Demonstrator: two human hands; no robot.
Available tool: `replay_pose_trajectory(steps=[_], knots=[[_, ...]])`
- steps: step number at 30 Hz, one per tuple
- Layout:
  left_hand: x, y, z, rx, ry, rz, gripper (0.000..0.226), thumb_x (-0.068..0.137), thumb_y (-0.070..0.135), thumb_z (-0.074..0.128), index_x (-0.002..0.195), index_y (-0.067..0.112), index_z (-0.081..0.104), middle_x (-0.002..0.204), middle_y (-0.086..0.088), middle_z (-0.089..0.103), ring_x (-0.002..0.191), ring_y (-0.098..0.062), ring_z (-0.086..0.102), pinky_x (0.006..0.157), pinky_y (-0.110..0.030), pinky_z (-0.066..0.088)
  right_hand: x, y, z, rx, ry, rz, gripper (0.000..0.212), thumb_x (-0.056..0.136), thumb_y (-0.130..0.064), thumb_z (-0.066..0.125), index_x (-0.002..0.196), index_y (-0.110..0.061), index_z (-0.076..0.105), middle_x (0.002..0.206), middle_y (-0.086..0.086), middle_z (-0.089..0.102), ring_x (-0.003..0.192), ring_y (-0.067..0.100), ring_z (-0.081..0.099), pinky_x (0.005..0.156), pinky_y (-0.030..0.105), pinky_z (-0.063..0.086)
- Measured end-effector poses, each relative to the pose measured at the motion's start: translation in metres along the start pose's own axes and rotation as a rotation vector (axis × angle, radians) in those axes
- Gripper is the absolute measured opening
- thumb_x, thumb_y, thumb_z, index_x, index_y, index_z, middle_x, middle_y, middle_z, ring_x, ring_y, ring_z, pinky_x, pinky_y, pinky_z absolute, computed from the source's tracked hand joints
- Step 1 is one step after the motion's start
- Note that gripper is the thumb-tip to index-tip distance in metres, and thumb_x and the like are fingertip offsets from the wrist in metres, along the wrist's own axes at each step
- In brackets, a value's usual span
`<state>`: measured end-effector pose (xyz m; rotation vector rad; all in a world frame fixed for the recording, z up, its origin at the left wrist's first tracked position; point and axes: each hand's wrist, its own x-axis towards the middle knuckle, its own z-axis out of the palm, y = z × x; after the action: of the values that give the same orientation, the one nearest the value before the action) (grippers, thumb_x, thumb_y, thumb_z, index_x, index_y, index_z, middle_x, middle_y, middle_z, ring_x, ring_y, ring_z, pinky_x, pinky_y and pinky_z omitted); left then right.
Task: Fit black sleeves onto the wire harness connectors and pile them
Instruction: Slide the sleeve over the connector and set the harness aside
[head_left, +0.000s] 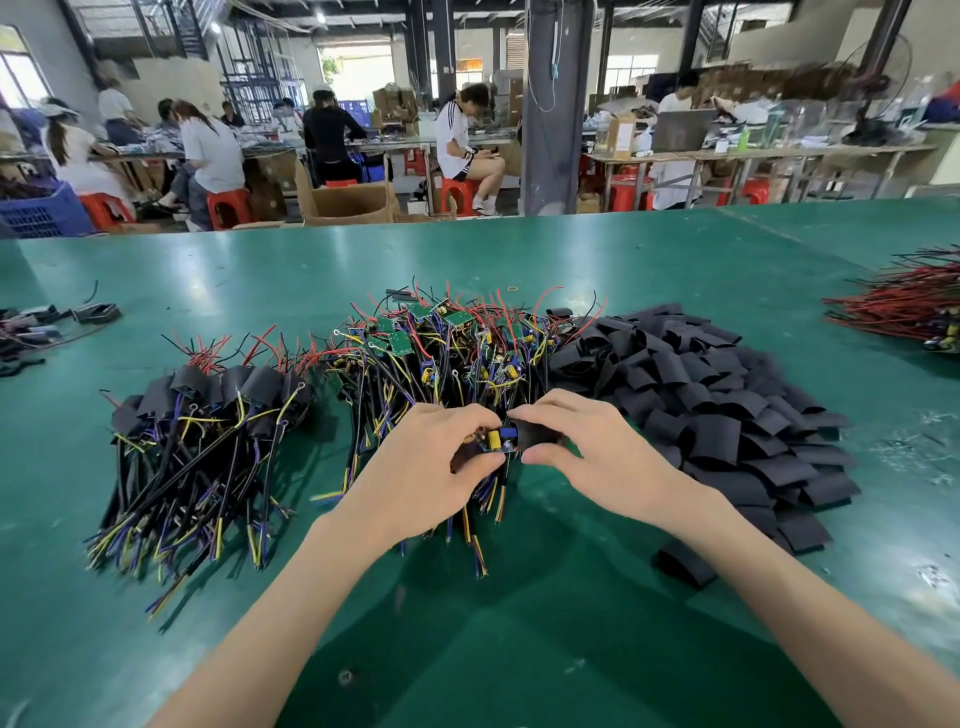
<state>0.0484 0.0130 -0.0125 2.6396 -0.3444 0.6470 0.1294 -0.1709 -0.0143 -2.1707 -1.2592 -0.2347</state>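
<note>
- Holding one harness by its board (497, 439), our left hand (426, 467) pinched it with curled fingers, just over the near edge of the bare harnesses (457, 343) in the middle of the table (571, 623).
- Our right hand (587, 447) pinched a black sleeve (537, 434) between thumb and fingers. Its mouth touched the end of the board, and we judged that the fitting was only beginning.
- To do this step well, we thought the sleeve should be pressed a little at its two edges, so that the flat mouth opens.
- The board should then go in straight and not tilted, because its corners and small parts could catch on the rim.
- We judged the sleeve must cover the whole board, with wires coming out at both ends, as on the done pile (208, 415) at the left.
- The loose sleeves (727, 405) lay in a heap near the right hand, so the next one was easy to reach.
- We could read no brand, label or writing. The boards were too small and blurred, and the sleeves looked plain.
</note>
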Motion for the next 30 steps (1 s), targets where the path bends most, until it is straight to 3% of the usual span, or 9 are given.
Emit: replay_pose_trajectory(steps=[2, 4, 7, 11, 14, 19, 22, 27, 30], knots=[[-0.001, 0.002, -0.001, -0.045, -0.044, -0.006, 0.018, 0.086, 0.025, 0.066, 0.102, 0.019, 0.061, 0.058, 0.014, 0.050, 0.061, -0.002, 0.044, 0.062, -0.013, 0.030, 0.000, -0.001, -0.001, 0.022, -0.015, -0.014, 0.035, 0.085, -0.016, 0.067, 0.119, -0.010, 0.062, 0.102, 0.003, 0.058, 0.087, 0.015, 0.053, 0.081, 0.020, 0.040], [-0.002, 0.003, -0.002, -0.076, -0.069, -0.013, 0.016, 0.086, 0.023, 0.066, 0.100, 0.018, 0.062, 0.048, 0.013, 0.042, 0.053, -0.001, 0.046, 0.054, -0.011, 0.030, 0.001, -0.001, -0.001, 0.020, -0.040, -0.020, 0.035, 0.084, -0.016, 0.068, 0.119, -0.010, 0.062, 0.102, 0.003, 0.058, 0.085, 0.019, 0.055, 0.079, 0.024, 0.043], [-0.001, 0.003, 0.000, -0.077, -0.071, -0.012, 0.018, 0.087, 0.023, 0.066, 0.104, 0.019, 0.062, 0.060, 0.019, 0.047, 0.059, 0.004, 0.047, 0.058, -0.009, 0.031, 0.000, 0.001, -0.001, 0.034, -0.027, -0.015, 0.035, 0.083, -0.014, 0.069, 0.117, -0.010, 0.063, 0.099, 0.004, 0.059, 0.085, 0.023, 0.056, 0.078, 0.031, 0.043], [0.001, 0.001, 0.004, -0.104, -0.024, -0.037, 0.023, 0.088, 0.021, 0.065, 0.110, 0.021, 0.059, 0.086, 0.021, 0.051, 0.073, 0.012, 0.048, 0.068, -0.011, 0.034, 0.001, 0.003, -0.002, 0.055, 0.013, 0.012, 0.033, 0.082, -0.015, 0.070, 0.115, -0.010, 0.063, 0.095, 0.000, 0.061, 0.086, 0.018, 0.055, 0.081, 0.026, 0.042], [0.000, 0.000, 0.006, -0.148, -0.007, -0.073, 0.021, 0.089, 0.020, 0.063, 0.109, 0.022, 0.056, 0.085, 0.024, 0.052, 0.073, 0.008, 0.048, 0.067, -0.017, 0.033, 0.001, 0.005, -0.001, 0.052, 0.011, 0.023, 0.032, 0.082, -0.017, 0.071, 0.113, -0.011, 0.064, 0.091, -0.007, 0.058, 0.083, 0.010, 0.052, 0.078, 0.016, 0.038], [0.000, 0.000, 0.006, -0.206, -0.031, -0.066, 0.018, 0.089, 0.016, 0.063, 0.103, 0.024, 0.056, 0.084, 0.021, 0.055, 0.077, -0.005, 0.051, 0.069, -0.012, 0.037, 0.001, 0.006, -0.002, 0.057, 0.021, 0.027, 0.033, 0.082, -0.021, 0.071, 0.115, -0.017, 0.066, 0.097, 0.000, 0.058, 0.083, 0.011, 0.054, 0.079, 0.019, 0.041], [0.000, -0.002, 0.006, -0.205, -0.029, -0.057, 0.020, 0.088, 0.016, 0.064, 0.105, 0.023, 0.058, 0.089, 0.015, 0.056, 0.079, -0.004, 0.051, 0.072, -0.016, 0.038, 0.001, 0.006, -0.005, 0.109, -0.003, 0.063, 0.032, 0.082, -0.026, 0.071, 0.114, -0.025, 0.066, 0.087, -0.004, 0.061, 0.075, 0.007, 0.054, 0.073, 0.021, 0.042], [0.000, -0.003, 0.008, -0.239, 0.023, -0.098, 0.025, 0.086, 0.013, 0.067, 0.109, 0.019, 0.060, 0.093, 0.009, 0.050, 0.085, 0.003, 0.050, 0.075, -0.005, 0.034, 0.001, 0.005, -0.003, 0.162, -0.082, 0.114, 0.031, 0.086, -0.029, 0.066, 0.116, -0.026, 0.061, 0.077, 0.004, 0.065, 0.063, 0.019, 0.061, 0.072, 0.036, 0.051], [0.000, -0.004, 0.011, -0.310, 0.028, -0.195, 0.030, 0.085, 0.013, 0.069, 0.107, 0.024, 0.052, 0.088, 0.012, 0.053, 0.084, 0.006, 0.051, 0.074, -0.002, 0.035, 0.000, 0.003, 0.000, 0.097, -0.036, 0.059, 0.032, 0.086, -0.028, 0.066, 0.117, -0.022, 0.061, 0.086, 0.001, 0.068, 0.072, 0.021, 0.061, 0.077, 0.035, 0.048]])
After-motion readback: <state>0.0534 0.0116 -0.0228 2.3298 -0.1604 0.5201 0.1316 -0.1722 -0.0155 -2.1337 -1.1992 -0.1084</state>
